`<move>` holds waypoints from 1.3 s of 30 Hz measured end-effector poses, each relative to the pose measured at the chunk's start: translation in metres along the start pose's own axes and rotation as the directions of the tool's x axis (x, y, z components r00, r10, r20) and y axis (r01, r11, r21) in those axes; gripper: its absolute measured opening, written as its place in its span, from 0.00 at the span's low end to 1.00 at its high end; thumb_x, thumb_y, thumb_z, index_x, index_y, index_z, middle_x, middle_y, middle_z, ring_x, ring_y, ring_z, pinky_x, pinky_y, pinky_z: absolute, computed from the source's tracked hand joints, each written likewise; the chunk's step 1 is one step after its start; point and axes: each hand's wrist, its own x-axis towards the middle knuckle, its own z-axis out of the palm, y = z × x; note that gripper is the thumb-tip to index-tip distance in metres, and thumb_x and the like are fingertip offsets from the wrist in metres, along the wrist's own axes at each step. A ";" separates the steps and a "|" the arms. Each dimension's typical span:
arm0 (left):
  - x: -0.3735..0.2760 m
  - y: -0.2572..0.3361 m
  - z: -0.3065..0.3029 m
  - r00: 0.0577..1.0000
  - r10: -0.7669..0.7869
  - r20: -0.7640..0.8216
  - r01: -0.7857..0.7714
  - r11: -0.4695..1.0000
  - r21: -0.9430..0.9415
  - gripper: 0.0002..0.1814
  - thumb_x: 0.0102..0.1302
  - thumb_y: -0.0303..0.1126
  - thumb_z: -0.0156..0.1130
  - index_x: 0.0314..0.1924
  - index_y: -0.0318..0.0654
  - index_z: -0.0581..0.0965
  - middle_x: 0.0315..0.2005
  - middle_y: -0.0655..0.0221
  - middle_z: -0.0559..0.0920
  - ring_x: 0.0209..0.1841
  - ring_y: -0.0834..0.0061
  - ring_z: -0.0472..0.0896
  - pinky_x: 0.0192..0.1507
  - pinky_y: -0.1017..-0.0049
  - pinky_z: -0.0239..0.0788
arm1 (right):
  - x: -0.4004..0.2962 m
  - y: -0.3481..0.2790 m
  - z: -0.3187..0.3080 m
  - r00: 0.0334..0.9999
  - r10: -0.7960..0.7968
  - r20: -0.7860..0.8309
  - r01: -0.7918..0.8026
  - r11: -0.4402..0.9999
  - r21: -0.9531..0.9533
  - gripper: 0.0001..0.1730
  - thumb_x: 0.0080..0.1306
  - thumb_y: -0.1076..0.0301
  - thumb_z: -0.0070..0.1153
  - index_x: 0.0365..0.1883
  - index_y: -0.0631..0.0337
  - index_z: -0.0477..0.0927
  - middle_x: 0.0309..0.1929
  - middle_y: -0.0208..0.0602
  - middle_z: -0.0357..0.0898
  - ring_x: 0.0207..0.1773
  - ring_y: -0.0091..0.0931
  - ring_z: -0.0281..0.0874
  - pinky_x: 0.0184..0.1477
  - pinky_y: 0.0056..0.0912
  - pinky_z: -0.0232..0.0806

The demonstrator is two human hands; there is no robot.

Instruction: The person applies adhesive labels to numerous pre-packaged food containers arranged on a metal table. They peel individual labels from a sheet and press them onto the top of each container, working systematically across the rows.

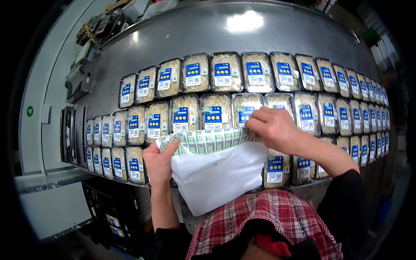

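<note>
A white backing sheet (221,175) with rows of small green and white stickers (208,141) along its upper part hangs before my body. My left hand (161,162) grips its left end, thumb on top of the stickers. At the upper right end, the bent fingers of my right hand (271,128) pinch the sticker edge; whether a single sticker is between the fingertips is hidden. Beneath lie black trays of bean sprouts under clear film, each with a blue and white label, such as the tray (226,72) in the far row. The sheet covers part of the near row.
Three long rows of trays run across a metal table (195,35). Electronic equipment (81,76) stands at the left edge. Below the table at left is a black plastic crate (107,198) with more packed trays. A red checked apron (260,211) covers my front, close to the table edge.
</note>
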 end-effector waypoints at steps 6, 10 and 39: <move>0.021 -0.014 -0.010 0.996 -0.092 0.023 0.093 0.995 -0.043 0.07 0.57 0.23 0.64 0.36 0.27 0.81 0.30 0.67 0.83 0.27 0.83 0.78 0.30 0.81 0.70 | 0.016 -0.006 0.007 0.998 -0.064 0.023 0.067 0.988 -0.141 0.10 0.44 0.73 0.54 0.26 0.59 0.69 0.27 0.35 0.68 0.30 0.31 0.72 0.26 0.32 0.69; 0.035 -0.020 -0.016 0.985 -0.171 0.024 0.172 0.981 -0.089 0.07 0.57 0.22 0.64 0.36 0.27 0.80 0.30 0.66 0.83 0.27 0.82 0.79 0.30 0.80 0.71 | 0.031 -0.006 0.017 0.993 -0.092 0.073 0.103 0.982 -0.160 0.09 0.44 0.71 0.54 0.26 0.59 0.71 0.27 0.34 0.69 0.32 0.30 0.72 0.28 0.30 0.69; 0.001 -0.091 -0.166 0.883 -0.319 -0.345 0.258 0.943 -0.211 0.09 0.56 0.21 0.63 0.38 0.27 0.79 0.31 0.64 0.82 0.29 0.76 0.80 0.33 0.76 0.71 | 0.242 0.137 0.236 0.349 0.937 -0.002 -0.613 0.230 0.756 0.12 0.48 0.68 0.65 0.20 0.70 0.80 0.18 0.41 0.78 0.21 0.30 0.75 0.27 0.36 0.67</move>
